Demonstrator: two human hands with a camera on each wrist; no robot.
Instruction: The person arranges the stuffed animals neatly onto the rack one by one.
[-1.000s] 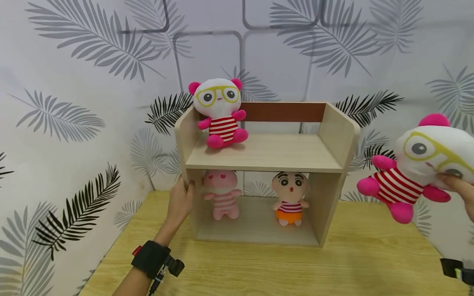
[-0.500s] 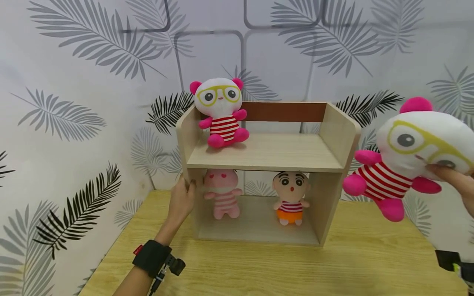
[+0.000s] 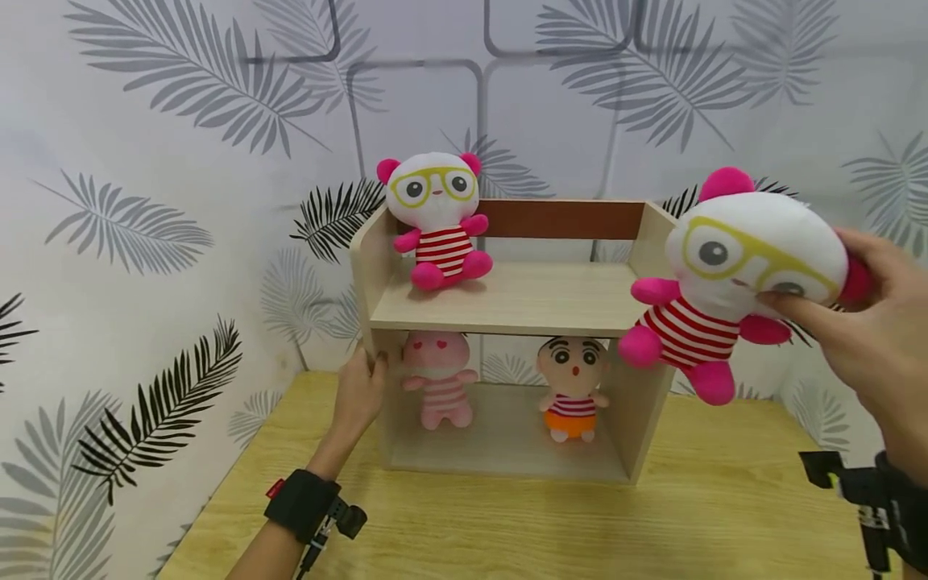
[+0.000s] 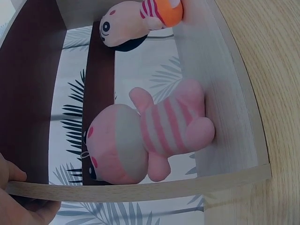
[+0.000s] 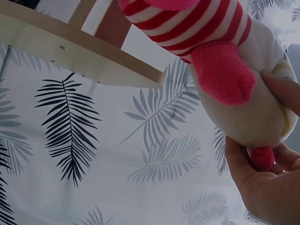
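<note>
My right hand (image 3: 863,322) grips a plush panda (image 3: 754,250) by its head, thumb across the face. The toy has yellow glasses, pink limbs and a red-striped body. It hangs tilted in front of the right side of a two-tier wooden shelf (image 3: 522,298). In the right wrist view, the fingers curl round the head beside a pink ear (image 5: 262,158). My left hand (image 3: 360,387) holds the shelf's left side panel, thumb on the inner face. A matching plush panda (image 3: 438,217) sits on the upper tier at the left.
Inside the lower tier stand a pink striped plush (image 3: 444,383) at the left and a plush boy doll (image 3: 571,387) with orange shorts at the right. The shelf rests on a light wooden table (image 3: 507,532). Behind it is a leaf-patterned wall (image 3: 181,266).
The right hand has carried the plush panda leftward and slightly up, from the right edge to in front of the shelf's right side. The left hand keeps its hold on the side panel.
</note>
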